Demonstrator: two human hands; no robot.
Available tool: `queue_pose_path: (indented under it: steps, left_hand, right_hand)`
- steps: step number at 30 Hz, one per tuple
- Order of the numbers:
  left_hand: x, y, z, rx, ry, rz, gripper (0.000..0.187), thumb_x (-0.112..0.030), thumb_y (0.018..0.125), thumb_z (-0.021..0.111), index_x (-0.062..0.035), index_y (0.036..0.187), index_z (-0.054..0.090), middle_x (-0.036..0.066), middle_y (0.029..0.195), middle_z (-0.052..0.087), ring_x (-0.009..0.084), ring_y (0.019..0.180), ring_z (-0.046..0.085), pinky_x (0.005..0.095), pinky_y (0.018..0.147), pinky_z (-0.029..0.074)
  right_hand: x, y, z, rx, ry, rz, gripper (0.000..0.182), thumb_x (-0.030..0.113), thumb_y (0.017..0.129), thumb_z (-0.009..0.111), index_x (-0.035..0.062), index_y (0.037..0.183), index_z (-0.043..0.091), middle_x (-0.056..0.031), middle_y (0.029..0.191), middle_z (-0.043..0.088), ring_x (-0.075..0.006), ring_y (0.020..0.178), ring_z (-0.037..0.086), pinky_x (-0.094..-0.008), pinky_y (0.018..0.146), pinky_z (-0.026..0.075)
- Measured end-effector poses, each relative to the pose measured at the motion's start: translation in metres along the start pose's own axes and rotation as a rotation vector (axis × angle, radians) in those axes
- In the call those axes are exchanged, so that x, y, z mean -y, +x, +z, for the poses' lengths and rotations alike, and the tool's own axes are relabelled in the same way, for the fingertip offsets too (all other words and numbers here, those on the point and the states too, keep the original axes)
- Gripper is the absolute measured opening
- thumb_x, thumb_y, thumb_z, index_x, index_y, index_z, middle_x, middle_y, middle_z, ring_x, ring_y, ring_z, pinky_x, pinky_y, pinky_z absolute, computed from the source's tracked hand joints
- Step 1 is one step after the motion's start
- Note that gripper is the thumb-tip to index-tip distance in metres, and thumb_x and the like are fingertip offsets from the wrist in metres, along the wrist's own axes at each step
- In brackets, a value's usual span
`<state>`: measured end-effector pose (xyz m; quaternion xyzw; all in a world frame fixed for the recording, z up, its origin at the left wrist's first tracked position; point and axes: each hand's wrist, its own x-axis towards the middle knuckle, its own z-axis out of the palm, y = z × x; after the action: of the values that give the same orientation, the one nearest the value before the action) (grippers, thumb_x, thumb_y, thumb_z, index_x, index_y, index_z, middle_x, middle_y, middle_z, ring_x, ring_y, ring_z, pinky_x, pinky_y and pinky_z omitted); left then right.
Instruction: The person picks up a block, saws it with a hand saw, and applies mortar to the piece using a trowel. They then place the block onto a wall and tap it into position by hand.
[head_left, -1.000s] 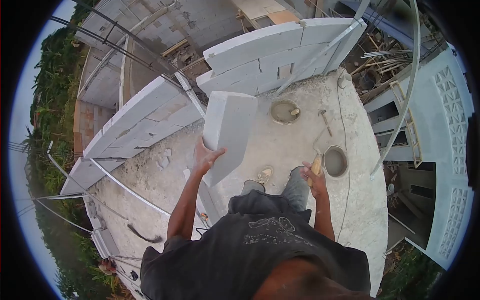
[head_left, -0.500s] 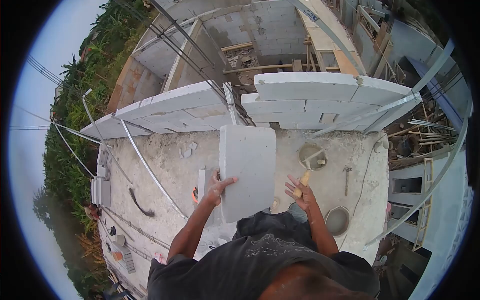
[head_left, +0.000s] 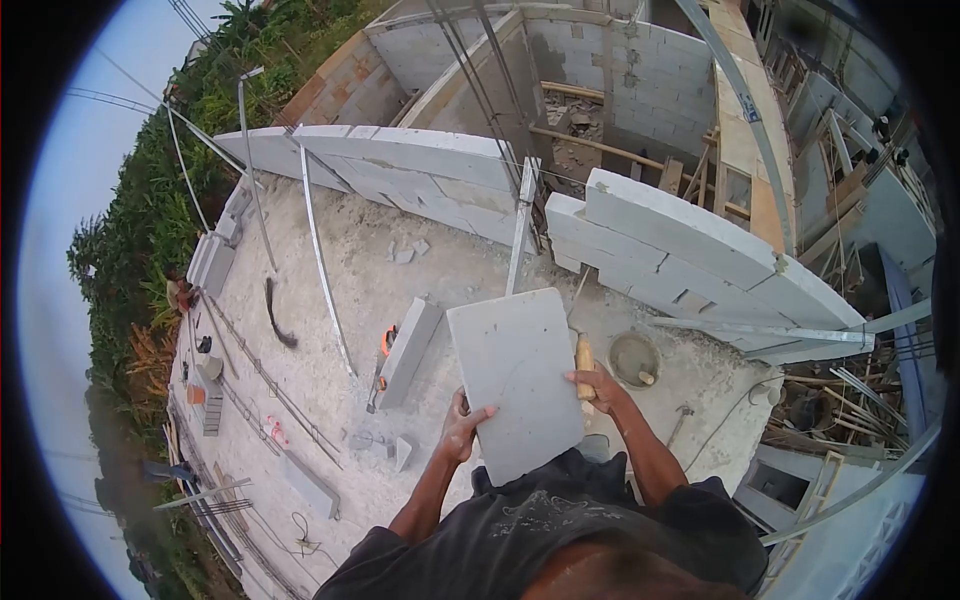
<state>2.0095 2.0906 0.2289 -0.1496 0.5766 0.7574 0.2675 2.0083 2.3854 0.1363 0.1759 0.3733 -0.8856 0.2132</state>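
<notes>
A pale grey lightweight concrete block (head_left: 520,385) is held in front of my body, its broad face toward me and slightly tilted. My left hand (head_left: 463,427) grips its lower left edge, thumb on the face and fingers behind. At the right edge, my right hand (head_left: 597,387) is closed round a wooden-handled tool (head_left: 584,366), with the thumb against the block. A thin metal shank shows above the handle; the tool's working end is not clear. Beyond the block runs a low wall of similar blocks (head_left: 690,245), with a gap at an upright metal bar (head_left: 522,225).
A mortar bucket (head_left: 634,360) with a handled tool in it and a hammer (head_left: 680,424) are to the right. Left of me lie another block (head_left: 409,352), an orange-and-black saw (head_left: 388,340) and rubble pieces (head_left: 405,252). Slanted metal braces (head_left: 326,265) cross the floor.
My right hand has come in from the side to the block's right edge, its fingers closing round the handle. The block has tilted and lowered, and my view has turned left.
</notes>
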Motion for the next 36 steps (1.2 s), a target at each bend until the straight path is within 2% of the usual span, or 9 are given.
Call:
queue_pose_path:
  steps: [7, 14, 18, 22, 24, 31, 32, 34, 36]
  left_hand:
    - [-0.008, 0.002, -0.026, 0.18, 0.116, -0.021, 0.094, -0.029, 0.076, 0.084, 0.0014, 0.147, 0.031, 0.018, 0.14, 0.049, 0.0321, 0.134, 0.045, 0.0459, 0.11, 0.037]
    - [-0.009, 0.035, -0.01, 0.333, 0.017, 0.059, 0.092, -0.036, 0.072, 0.086, -0.0019, 0.144, 0.039, 0.013, 0.136, 0.052, 0.0311, 0.128, 0.05, 0.0473, 0.106, 0.041]
    - [0.026, 0.051, -0.009, 0.357, -0.011, -0.038, 0.09, -0.039, 0.072, 0.086, -0.0041, 0.143, 0.043, 0.012, 0.134, 0.053, 0.0292, 0.126, 0.052, 0.0477, 0.103, 0.044]
    - [0.075, 0.055, -0.022, 0.358, -0.078, -0.15, 0.079, -0.029, 0.074, 0.087, -0.0124, 0.14, 0.047, 0.005, 0.133, 0.054, 0.0274, 0.126, 0.051, 0.0514, 0.104, 0.043]
    - [0.099, 0.045, -0.024, 0.317, -0.137, -0.196, 0.077, -0.025, 0.075, 0.087, -0.0146, 0.14, 0.047, 0.003, 0.134, 0.054, 0.0264, 0.129, 0.048, 0.0542, 0.105, 0.04]
    - [0.168, 0.019, -0.05, 0.1, -0.155, -0.297, 0.086, -0.022, 0.074, 0.088, -0.0057, 0.144, 0.04, 0.009, 0.137, 0.05, 0.0274, 0.128, 0.045, 0.0432, 0.108, 0.039]
    - [0.164, 0.01, -0.059, 0.115, -0.134, -0.255, 0.095, -0.024, 0.075, 0.088, -0.0056, 0.149, 0.032, 0.012, 0.142, 0.045, 0.0289, 0.132, 0.043, 0.0451, 0.108, 0.04]
    - [0.116, -0.025, -0.075, -0.127, -0.05, -0.183, 0.113, -0.022, 0.072, 0.088, -0.0096, 0.157, 0.014, 0.018, 0.157, 0.029, 0.034, 0.141, 0.035, 0.0509, 0.11, 0.038]
    - [0.088, -0.045, -0.114, -0.481, 0.434, -0.01, 0.118, -0.024, 0.072, 0.087, -0.0093, 0.159, 0.009, 0.019, 0.159, 0.027, 0.035, 0.146, 0.028, 0.0503, 0.114, 0.034]
  right_hand:
    - [0.06, -0.032, 0.058, -0.041, -0.31, -0.131, 0.059, 0.018, 0.076, 0.083, -0.0009, 0.123, 0.053, -0.0082, 0.108, 0.06, -0.0166, 0.097, 0.061, -0.0314, 0.082, 0.052]
    - [0.135, -0.072, 0.137, -0.184, -0.895, -0.326, 0.087, 0.032, 0.065, 0.088, -0.0046, 0.133, 0.048, -0.0168, 0.119, 0.061, -0.0274, 0.111, 0.06, -0.0377, 0.093, 0.048]
    - [0.132, -0.07, 0.143, -0.226, -1.175, -0.342, 0.089, 0.038, 0.065, 0.085, -0.0055, 0.133, 0.048, -0.0239, 0.118, 0.061, -0.0365, 0.112, 0.06, -0.0422, 0.096, 0.047]
    - [0.122, -0.064, 0.147, -0.09, -1.356, -0.252, 0.087, 0.038, 0.066, 0.082, -0.0039, 0.134, 0.048, -0.0288, 0.122, 0.061, -0.0407, 0.115, 0.06, -0.0449, 0.096, 0.047]
    - [0.114, -0.056, 0.14, -0.009, -1.393, -0.185, 0.086, 0.037, 0.067, 0.081, -0.0034, 0.135, 0.048, -0.0287, 0.12, 0.062, -0.0411, 0.113, 0.06, -0.045, 0.096, 0.047]
    - [0.073, 0.006, 0.118, 0.248, -1.488, -0.112, 0.089, 0.038, 0.065, 0.081, -0.0039, 0.135, 0.048, -0.028, 0.122, 0.061, -0.0406, 0.113, 0.06, -0.0436, 0.095, 0.048]
    - [0.069, 0.013, 0.119, 0.256, -1.494, -0.103, 0.09, 0.039, 0.064, 0.081, -0.0041, 0.136, 0.047, -0.0281, 0.123, 0.061, -0.0401, 0.114, 0.06, -0.0433, 0.096, 0.047]
    - [0.064, 0.024, 0.126, 0.283, -1.515, -0.079, 0.092, 0.04, 0.064, 0.081, -0.0046, 0.136, 0.047, -0.0282, 0.125, 0.06, -0.0391, 0.116, 0.059, -0.0427, 0.097, 0.047]
    - [0.054, 0.038, 0.13, 0.302, -1.549, -0.052, 0.092, 0.04, 0.064, 0.082, -0.0053, 0.136, 0.047, -0.0272, 0.126, 0.059, -0.0372, 0.117, 0.058, -0.0412, 0.098, 0.047]
